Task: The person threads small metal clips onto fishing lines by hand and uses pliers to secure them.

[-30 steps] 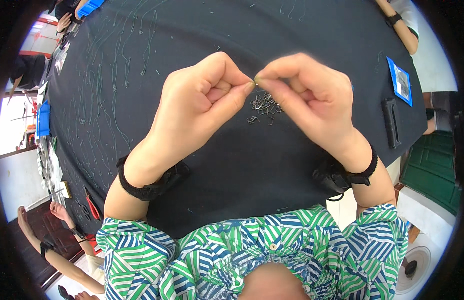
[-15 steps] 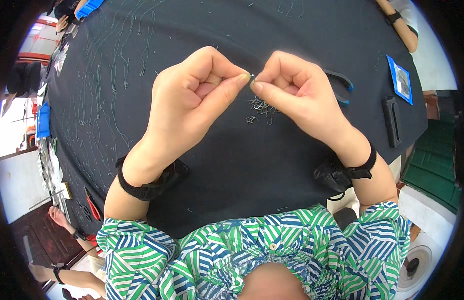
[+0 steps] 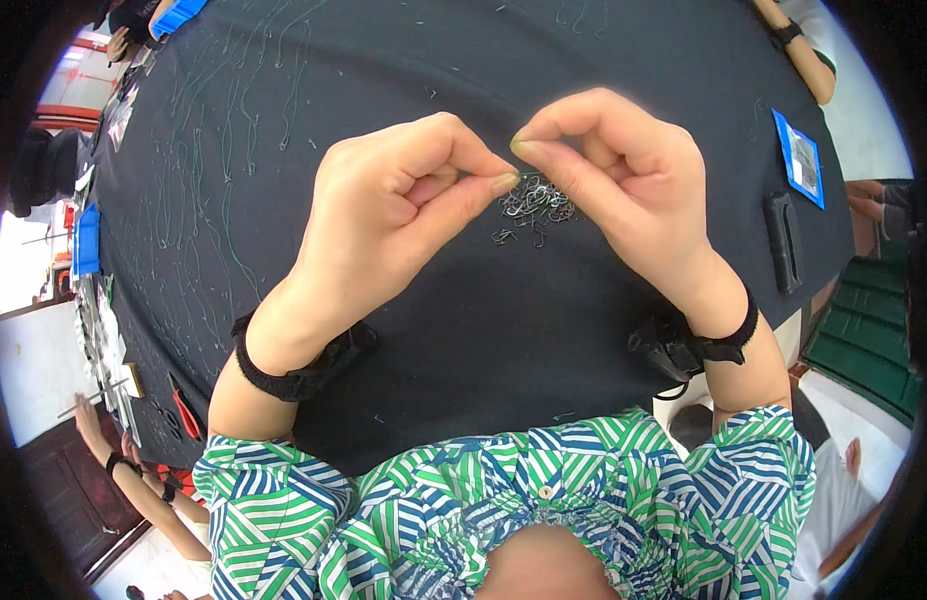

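Note:
Above the dark cloth, my left hand [image 3: 374, 215] is closed in a pinch, thumb and forefinger pressed together. My right hand [image 3: 649, 185] pinches likewise, its fingertips slightly higher and close to the left ones. Whatever lies in either pinch is too small to make out; a faint greenish trace shows by the fingertips. Just beyond and below the fingertips, a pile of metal fish hooks [image 3: 537, 203] lies on the cloth, partly covered by my right hand.
Thin green lines [image 3: 227, 150] lie in strands across the left of the black cloth [image 3: 464, 330]. At right are a blue-edged packet [image 3: 801, 160] and a black case [image 3: 784, 243]. Red-handled scissors [image 3: 187, 408] lie lower left. Co-workers' arms [image 3: 149, 500] show at the rim.
My right hand has shifted up and right, my left slightly down and right. More of the hook pile shows; the blue-tipped pliers are now hidden behind my right hand.

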`<state>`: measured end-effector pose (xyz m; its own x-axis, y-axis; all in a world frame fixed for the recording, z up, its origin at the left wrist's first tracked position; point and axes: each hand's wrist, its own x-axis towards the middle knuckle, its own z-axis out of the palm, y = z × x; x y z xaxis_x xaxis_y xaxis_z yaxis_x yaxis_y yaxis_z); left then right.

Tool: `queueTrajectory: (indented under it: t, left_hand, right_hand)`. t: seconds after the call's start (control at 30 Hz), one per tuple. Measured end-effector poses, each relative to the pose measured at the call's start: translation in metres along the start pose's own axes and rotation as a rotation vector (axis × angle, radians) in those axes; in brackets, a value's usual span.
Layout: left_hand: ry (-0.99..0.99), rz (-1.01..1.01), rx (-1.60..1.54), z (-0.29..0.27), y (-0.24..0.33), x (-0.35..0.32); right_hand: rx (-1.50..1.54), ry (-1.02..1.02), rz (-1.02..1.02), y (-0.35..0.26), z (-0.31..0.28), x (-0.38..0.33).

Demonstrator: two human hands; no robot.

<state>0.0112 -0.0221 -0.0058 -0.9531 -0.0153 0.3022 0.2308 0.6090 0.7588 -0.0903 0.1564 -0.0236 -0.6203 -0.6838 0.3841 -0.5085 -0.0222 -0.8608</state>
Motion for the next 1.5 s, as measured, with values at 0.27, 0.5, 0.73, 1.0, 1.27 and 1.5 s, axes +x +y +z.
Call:
queueTrajectory:
  t: [0.27, 0.5, 0.73, 1.0, 1.27, 1.5]
  left_hand:
    - [0.019, -0.031, -0.078, -0.001, -0.006, -0.002]
    - [0.085, -0.137, -0.183, 0.001, -0.006, -0.002]
    - [0.06, -0.117, -0.112, 0.001, -0.003, -0.002]
    - [0.011, 0.034, 0.039, 0.001, -0.004, 0.0]
    - [0.123, -0.084, -0.071, 0.003, -0.006, 0.0]
    - [0.119, -0.162, -0.19, 0.004, -0.009, -0.003]
  right_hand:
    - [0.374, -0.151, 0.298, 0.02, 0.006, 0.001]
    - [0.143, -0.186, 0.197, 0.004, 0.008, -0.005]
    - [-0.134, -0.02, -0.082, -0.007, 0.007, -0.005]
    - [0.035, 0.024, 0.054, 0.005, 0.007, -0.002]
    - [0.409, -0.065, 0.354, 0.022, 0.012, 0.0]
    - [0.039, -0.097, 0.163, 0.0, 0.01, -0.007]
